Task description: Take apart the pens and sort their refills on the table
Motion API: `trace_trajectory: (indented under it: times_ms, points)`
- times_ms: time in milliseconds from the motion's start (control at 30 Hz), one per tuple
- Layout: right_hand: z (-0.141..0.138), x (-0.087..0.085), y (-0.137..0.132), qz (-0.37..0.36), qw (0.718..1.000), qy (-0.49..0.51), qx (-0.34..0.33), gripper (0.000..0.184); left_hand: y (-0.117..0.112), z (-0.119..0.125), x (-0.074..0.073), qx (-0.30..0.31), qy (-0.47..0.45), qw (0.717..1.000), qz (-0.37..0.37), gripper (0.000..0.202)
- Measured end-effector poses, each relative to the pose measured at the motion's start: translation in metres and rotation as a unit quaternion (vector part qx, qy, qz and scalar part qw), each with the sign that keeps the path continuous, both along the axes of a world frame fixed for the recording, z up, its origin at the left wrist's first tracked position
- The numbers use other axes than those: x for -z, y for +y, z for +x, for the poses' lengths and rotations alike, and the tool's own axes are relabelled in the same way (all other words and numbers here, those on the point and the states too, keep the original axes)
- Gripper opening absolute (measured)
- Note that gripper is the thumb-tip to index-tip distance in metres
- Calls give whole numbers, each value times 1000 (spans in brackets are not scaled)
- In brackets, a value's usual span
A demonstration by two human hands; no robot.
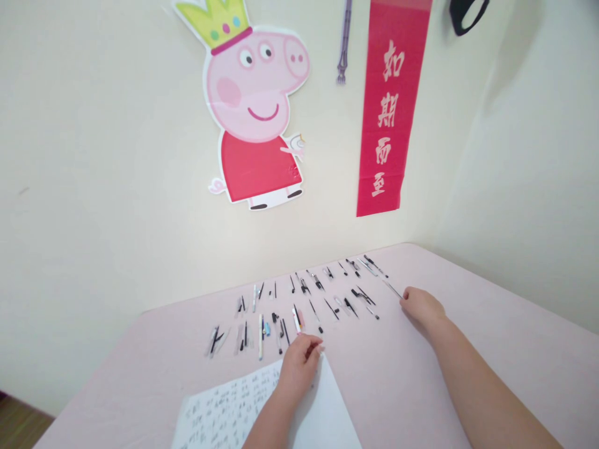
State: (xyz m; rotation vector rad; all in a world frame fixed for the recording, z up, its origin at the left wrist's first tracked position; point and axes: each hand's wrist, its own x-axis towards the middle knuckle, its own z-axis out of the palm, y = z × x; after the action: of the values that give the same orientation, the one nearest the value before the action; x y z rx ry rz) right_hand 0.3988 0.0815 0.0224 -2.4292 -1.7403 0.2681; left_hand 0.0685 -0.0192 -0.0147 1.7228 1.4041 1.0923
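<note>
At the right, my right hand (422, 307) pinches the near end of a thin, dark pen refill (392, 288), which points away toward the back of the table. My left hand (302, 360) rests over the top edge of a sheet of handwritten paper (224, 408). Its fingers are curled in toward the thumb, and what they hold, if anything, does not show. Just beyond the left hand lie a white pen part (296, 320) and a dark refill (286, 332). Several disassembled pens, caps and refills, such as a black pen part (350, 306), are spread in two rows.
A pale pink cloth covers the table (388, 374), which meets the wall at the back. On the wall hang a cartoon pig cutout (259, 162) and a red banner (390, 112) with white characters. A black object (461, 15) hangs at the upper right.
</note>
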Motion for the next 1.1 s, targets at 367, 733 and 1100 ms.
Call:
trace_trajectory:
  times_ms: [367,733,1100]
  points:
    - [15,10,1,14,999,-12,29,22,1,1,0,4,-1,1000,-1,21]
    - [20,12,5,-5,999,1,46,25,0,1,-3,4,9,1000,1,20]
    - [-9,4,8,138,988,-64,-34,33,1,0,1,11,36,999,14,21]
